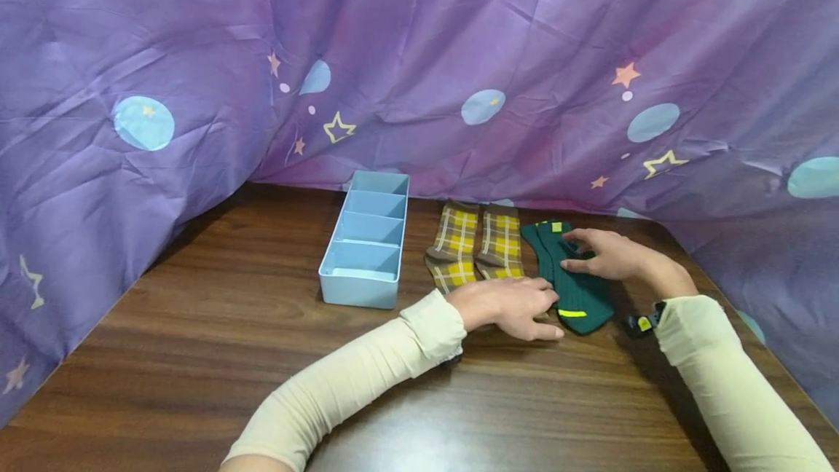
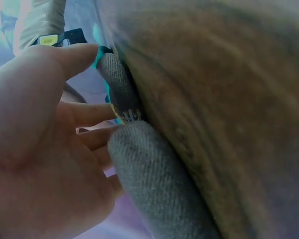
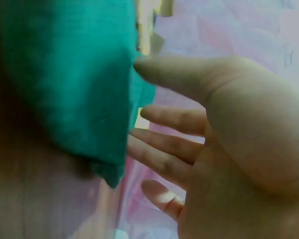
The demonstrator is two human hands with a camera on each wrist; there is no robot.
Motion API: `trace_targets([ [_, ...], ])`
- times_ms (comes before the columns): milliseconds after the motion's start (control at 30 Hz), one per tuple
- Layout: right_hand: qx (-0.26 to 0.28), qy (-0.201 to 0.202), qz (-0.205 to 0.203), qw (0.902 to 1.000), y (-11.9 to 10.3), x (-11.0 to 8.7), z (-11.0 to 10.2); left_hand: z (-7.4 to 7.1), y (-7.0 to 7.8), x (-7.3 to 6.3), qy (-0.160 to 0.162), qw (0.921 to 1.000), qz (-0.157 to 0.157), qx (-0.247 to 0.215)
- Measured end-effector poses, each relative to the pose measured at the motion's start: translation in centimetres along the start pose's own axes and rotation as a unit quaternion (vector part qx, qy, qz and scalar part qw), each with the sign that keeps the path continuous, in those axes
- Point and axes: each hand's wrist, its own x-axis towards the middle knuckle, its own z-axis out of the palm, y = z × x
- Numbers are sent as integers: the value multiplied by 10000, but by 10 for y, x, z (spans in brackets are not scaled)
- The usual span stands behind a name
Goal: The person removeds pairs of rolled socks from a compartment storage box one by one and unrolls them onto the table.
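Observation:
Two brown-and-yellow plaid socks lie side by side on the table, toes toward me. Just right of them is a pair of dark green socks with lime bands, one partly over the other. My left hand is over the plaid toes, its fingers reaching to the green socks' left edge. In the left wrist view, the fingers are loosely bent beside a ribbed grey-looking sock. Above the green pair, my right hand has thumb and fingers apart; the right wrist view shows its fingertips at the green fabric.
A light blue box with several compartments in a row stands left of the socks. Purple cloth with stars and planets hangs behind and beside the wooden table.

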Motion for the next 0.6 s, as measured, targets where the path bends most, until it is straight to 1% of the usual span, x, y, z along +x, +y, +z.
trace_targets([
  [133, -31, -165, 137, 9998, -2, -5, 0, -1, 1, -1, -27, 9999, -104, 75],
  [233, 11, -270, 266, 9993, -2, -9, -1, -2, 2, -2, -110, 9997, -179, 118],
  [333, 36, -385, 292, 9988, 0, -10, -2, -2, 4, -3, -155, 9994, -241, 215],
  [467, 41, -416, 277, 9987, 3, -10, -1, -1, 7, -3, -140, 9988, -296, 367],
  [600, 68, -372, 229, 9990, 8, -10, 2, -1, 8, -3, -239, 9988, -309, 311],
])
